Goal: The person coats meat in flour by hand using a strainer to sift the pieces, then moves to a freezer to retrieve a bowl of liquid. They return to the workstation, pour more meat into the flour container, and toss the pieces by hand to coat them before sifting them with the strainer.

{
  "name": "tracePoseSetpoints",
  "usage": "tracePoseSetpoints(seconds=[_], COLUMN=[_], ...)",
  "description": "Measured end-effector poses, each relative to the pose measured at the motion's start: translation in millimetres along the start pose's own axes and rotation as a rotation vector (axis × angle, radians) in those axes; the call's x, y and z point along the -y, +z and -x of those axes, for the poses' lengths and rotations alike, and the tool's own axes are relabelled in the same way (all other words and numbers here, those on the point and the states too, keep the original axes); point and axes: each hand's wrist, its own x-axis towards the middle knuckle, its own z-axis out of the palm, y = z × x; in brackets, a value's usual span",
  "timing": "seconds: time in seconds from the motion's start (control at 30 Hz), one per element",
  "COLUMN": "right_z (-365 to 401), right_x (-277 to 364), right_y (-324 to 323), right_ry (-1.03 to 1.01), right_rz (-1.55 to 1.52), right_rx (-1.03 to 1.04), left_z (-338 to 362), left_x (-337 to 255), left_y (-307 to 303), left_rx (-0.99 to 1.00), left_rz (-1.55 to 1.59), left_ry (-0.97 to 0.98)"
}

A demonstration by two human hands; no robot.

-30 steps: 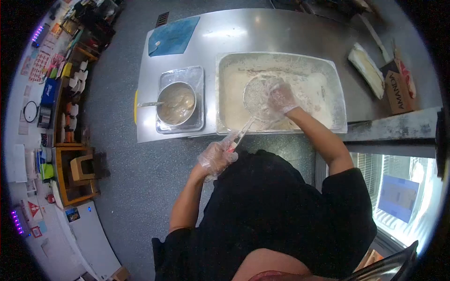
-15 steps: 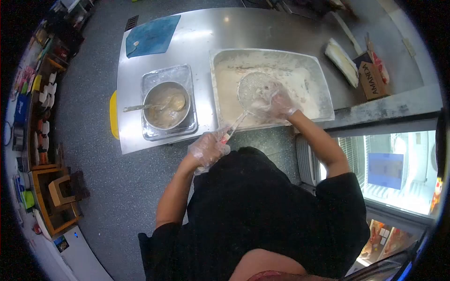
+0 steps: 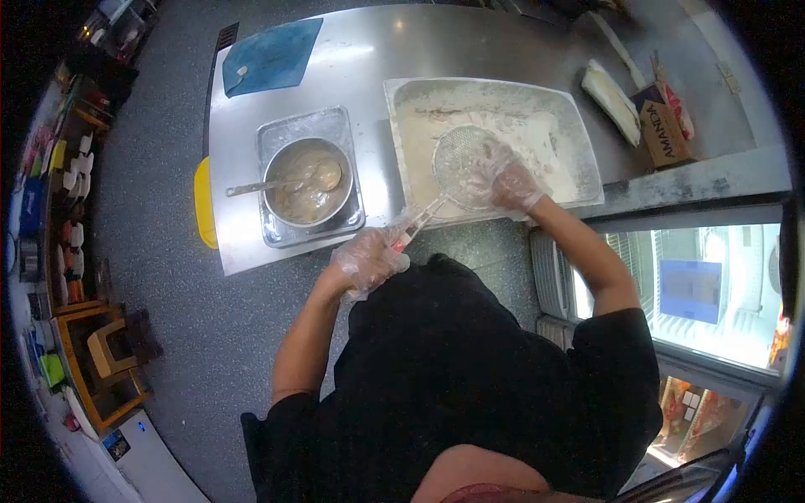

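Note:
My left hand (image 3: 370, 258), in a clear plastic glove, is closed around the handle of a wire-mesh strainer (image 3: 460, 161). The strainer's round mesh lies over a large tub (image 3: 399, 142) holding pale, flour-like powder (image 3: 537, 134). At the strainer's right rim is my right hand (image 3: 513, 180), gloved as well and dusted with powder, its fingers apart and reaching over the mesh; motion smears them a little. To the left, a metal pot (image 3: 270, 197) of cloudy, lumpy liquid stands on a metal tray (image 3: 359, 220). A ladle (image 3: 325, 176) rests in the pot, its handle over the left rim.
A blue cloth (image 3: 272, 59) lies at the steel table's (image 3: 369, 50) far left corner. Beyond the tub on the right are a white-wrapped package (image 3: 610, 102) and a cardboard box (image 3: 662, 130). A lit glass-doored fridge (image 3: 692, 289) stands close on my right. Something yellow (image 3: 204, 205) shows beside the table's left edge.
My right hand has shifted right, from over the strainer's mesh to its rim. The strainer has moved slightly right. My left hand keeps its hold on the handle.

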Motion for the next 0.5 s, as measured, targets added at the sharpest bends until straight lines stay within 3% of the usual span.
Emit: tracePoseSetpoints(seconds=[0.13, 0.2, 0.27, 0.3, 0.37, 0.43, 0.5], right_z=[-3, -4, -3, -5, -13, -11, -6], right_x=[5, 2, -6, -4, 1, 1, 0], right_y=[-24, -23, -21, -22, -26, -13, 0], right_ry=[-0.042, -0.087, -0.264, -0.261, -0.213, -0.183, -0.156], right_rz=[-0.004, 0.000, -0.061, -0.063, 0.054, 0.058, 0.063], right_rx=[0.073, 0.086, -0.042, -0.038, 0.211, 0.173, 0.138], left_z=[-6, 0, 2, 3, 3, 1, -6], left_x=[19, -7, -17, -21, -25, -15, 7], left_y=[5, -10, -15, -16, -22, -19, -5], left_rx=[-0.004, 0.084, 0.077, 0.077, 0.103, 0.121, 0.049], left_rz=[0.026, 0.008, 0.070, 0.129, 0.120, 0.114, 0.119], left_ry=[0.009, -0.120, -0.111, -0.100, -0.124, -0.154, -0.047])
